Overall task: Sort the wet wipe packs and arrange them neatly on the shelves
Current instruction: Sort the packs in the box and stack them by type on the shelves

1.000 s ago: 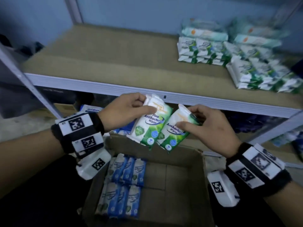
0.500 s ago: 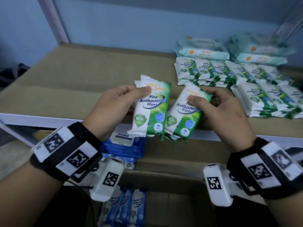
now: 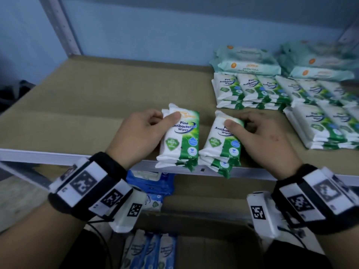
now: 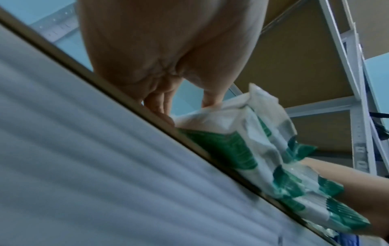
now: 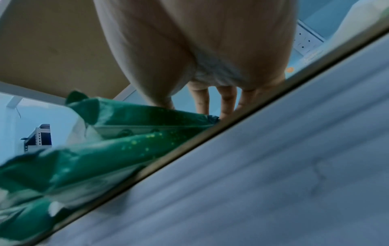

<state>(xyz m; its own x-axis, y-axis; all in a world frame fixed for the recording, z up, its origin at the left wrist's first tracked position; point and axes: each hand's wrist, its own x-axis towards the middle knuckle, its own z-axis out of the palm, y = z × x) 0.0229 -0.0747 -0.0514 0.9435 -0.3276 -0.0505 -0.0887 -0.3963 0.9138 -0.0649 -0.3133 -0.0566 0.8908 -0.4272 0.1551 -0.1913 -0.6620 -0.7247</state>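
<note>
Wide brown shelf (image 3: 81, 105) fills the view, with rows of green-and-white wipe packs (image 3: 252, 88) stacked at its right and pale teal packs (image 3: 246, 61) behind them. Below, a cardboard box (image 3: 213, 247) holds blue packs (image 3: 149, 249). Left hand (image 3: 138, 136) grips a small stack of pine wipes (image 3: 179, 138), fingers curled round it; right hand (image 3: 260, 138) clutches the second stack (image 3: 219, 148), both over the shelf's front edge.

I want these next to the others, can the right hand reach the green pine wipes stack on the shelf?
Probably yes: bare shelf lies between the right hand and that stack, though it holds packs.
</note>
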